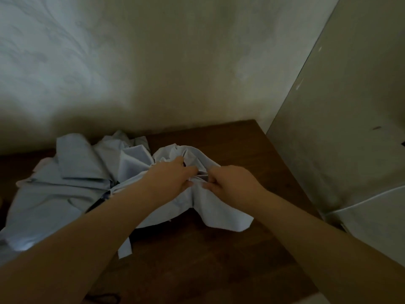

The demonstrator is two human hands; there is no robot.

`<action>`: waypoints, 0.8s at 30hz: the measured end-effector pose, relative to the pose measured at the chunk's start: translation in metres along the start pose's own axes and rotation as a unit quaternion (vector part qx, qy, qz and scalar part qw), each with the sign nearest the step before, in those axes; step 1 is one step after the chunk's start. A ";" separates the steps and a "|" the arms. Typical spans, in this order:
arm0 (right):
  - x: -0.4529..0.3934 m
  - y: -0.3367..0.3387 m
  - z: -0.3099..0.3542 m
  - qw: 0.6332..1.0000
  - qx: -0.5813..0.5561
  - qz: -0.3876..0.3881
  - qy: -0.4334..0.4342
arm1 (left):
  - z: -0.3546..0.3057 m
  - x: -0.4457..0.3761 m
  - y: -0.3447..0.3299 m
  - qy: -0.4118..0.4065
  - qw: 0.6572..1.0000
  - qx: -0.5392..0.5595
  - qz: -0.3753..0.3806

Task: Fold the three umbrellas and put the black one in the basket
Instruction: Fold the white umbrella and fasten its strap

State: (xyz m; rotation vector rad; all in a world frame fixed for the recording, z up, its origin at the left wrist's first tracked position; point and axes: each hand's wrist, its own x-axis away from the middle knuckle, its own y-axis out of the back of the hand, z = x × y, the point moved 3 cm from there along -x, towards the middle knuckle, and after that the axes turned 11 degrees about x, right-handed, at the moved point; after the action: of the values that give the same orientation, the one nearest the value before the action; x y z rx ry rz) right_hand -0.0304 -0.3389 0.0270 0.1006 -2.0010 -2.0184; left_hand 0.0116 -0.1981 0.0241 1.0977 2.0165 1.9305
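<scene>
A pale blue umbrella [72, 185] lies collapsed and crumpled across the brown wooden table [219, 249], its loose fabric spread from the left edge to the middle. My left hand [173, 178] and my right hand [230, 183] meet over the right part of the canopy and each pinches a bunch of its folds. A dark part shows under the fabric near my left forearm; what it is cannot be told. No black umbrella and no basket are in view.
The table stands in a corner, with a pale wall [175, 62] behind it and a grey panel [350, 128] close on the right. A dark cord [105, 298] lies at the table's near edge.
</scene>
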 end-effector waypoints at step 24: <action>0.013 -0.038 0.111 0.891 -0.439 0.061 -0.092 | 0.012 -0.004 -0.001 0.103 0.966 0.236 -0.014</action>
State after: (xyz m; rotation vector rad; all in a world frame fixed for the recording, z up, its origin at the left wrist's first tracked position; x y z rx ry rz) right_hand -0.0767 -0.2355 -0.0056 -0.4110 -0.9538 -2.6948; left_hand 0.0211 -0.1910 0.0197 0.9737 2.6835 1.6497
